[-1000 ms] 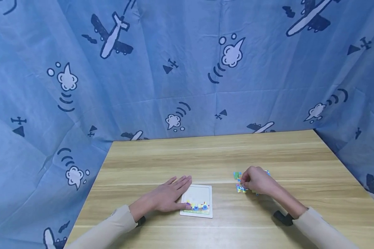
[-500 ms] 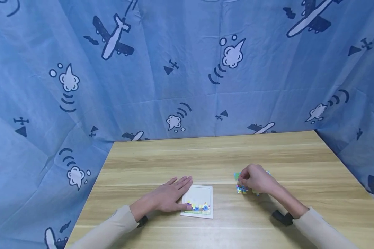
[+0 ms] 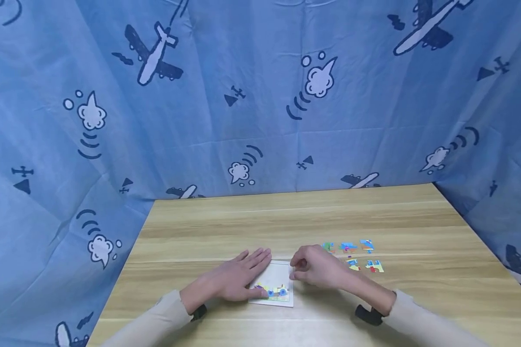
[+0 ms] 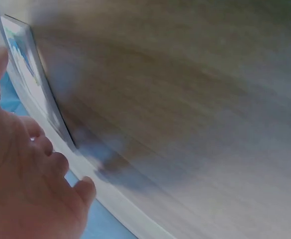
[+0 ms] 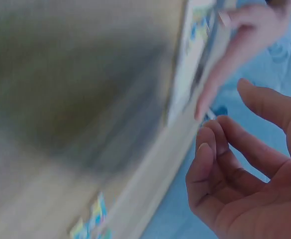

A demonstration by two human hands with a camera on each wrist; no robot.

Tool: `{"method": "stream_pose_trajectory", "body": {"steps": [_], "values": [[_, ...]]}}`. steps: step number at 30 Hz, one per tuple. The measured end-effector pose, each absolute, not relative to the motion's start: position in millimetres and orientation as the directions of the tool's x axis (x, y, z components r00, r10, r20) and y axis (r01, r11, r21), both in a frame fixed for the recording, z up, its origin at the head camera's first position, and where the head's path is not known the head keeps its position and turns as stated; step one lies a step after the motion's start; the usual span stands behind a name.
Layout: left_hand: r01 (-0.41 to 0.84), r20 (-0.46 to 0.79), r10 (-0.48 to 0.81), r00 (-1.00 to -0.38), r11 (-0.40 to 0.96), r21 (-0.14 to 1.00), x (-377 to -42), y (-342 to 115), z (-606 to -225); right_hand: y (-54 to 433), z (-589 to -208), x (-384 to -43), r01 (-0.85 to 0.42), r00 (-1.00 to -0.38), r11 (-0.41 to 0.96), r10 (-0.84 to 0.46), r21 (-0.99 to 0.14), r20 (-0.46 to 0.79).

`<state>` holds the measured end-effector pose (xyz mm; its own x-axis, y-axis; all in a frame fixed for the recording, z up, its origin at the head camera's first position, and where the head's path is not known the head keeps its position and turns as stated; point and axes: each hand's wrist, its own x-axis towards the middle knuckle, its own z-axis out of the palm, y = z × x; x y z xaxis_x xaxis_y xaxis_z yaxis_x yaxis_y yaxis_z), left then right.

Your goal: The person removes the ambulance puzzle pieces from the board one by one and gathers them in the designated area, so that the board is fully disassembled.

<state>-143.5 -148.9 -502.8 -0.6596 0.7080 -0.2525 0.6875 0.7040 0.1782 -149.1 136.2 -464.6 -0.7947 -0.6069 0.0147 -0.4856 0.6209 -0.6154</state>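
Observation:
A white square puzzle tray [image 3: 280, 272] lies on the table, with joined train-picture pieces [image 3: 279, 292] along its near side. My left hand [image 3: 236, 280] rests flat at the tray's left side, fingers straight, the thumb over the fitted pieces. Just over the tray's right edge is my right hand [image 3: 319, 267], its thumb and fingertips pinching a puzzle piece mostly hidden by the fingers. In the left wrist view, the tray [image 4: 48, 107] is beyond the left hand's fingertips. The right wrist view shows curled right fingers near the tray [image 5: 177, 99].
Several loose puzzle pieces [image 3: 348, 247] lie in two rows on the wooden table [image 3: 226, 221], right of the tray. Blue airplane-print curtains [image 3: 269, 96] hang behind and at both sides. Dark wrist straps [image 3: 369, 315] show below the sleeves.
My right hand has lifted a puzzle piece from the near row and moved left to the tray, uncovering the other loose pieces. The left hand stays at the tray.

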Motion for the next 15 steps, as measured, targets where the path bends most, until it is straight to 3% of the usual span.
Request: {"method": "stream_pose_trajectory", "body": {"steps": [8, 15], "values": [[0.734, -0.259, 0.75, -0.609, 0.656, 0.176, -141, -145, -504, 117, -483, -128, -0.577, -0.712, 0.606, -0.701, -0.548, -0.026], [0.734, -0.258, 0.741, -0.62, 0.664, 0.14, -140, -143, -506, 110, -490, -120, -0.617, -0.72, 0.637, -0.694, -0.462, 0.004]]}}
